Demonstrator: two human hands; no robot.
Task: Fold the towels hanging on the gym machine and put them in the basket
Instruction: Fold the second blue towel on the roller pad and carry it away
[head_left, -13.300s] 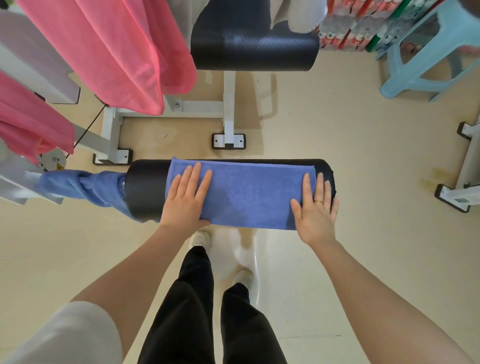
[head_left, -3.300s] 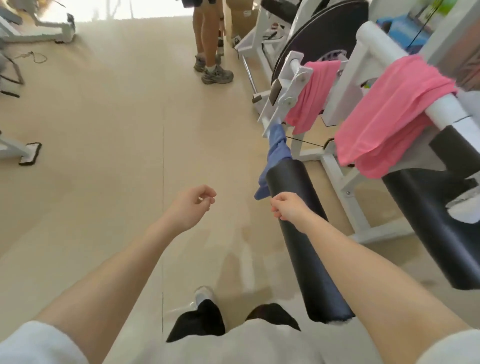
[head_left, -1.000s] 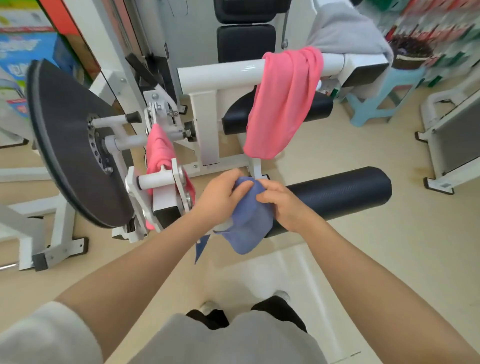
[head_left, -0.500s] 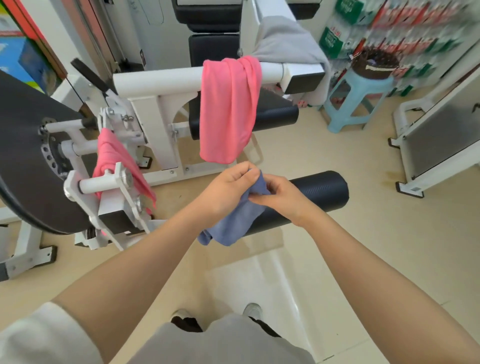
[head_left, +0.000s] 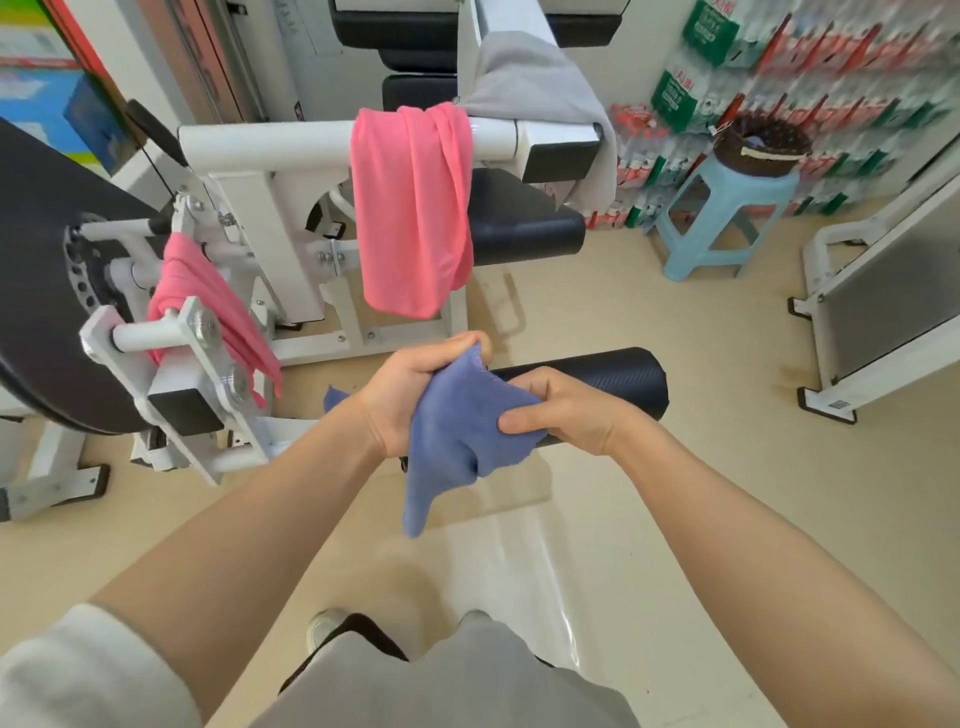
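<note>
Just above the near black roller pad (head_left: 597, 379), your left hand (head_left: 410, 395) is gripping the bunched blue towel (head_left: 457, 441) at its top, fingers curled round the cloth. Your right hand (head_left: 566, 410) is pinching its right edge, thumb on top. The towel's tail is hanging free below. Farther off, one pink towel (head_left: 410, 208) is draping over the white bar (head_left: 265, 145); another (head_left: 208, 296) is hanging at left. The dark basket (head_left: 763, 150) is sitting on the blue stool (head_left: 722, 218), far right.
</note>
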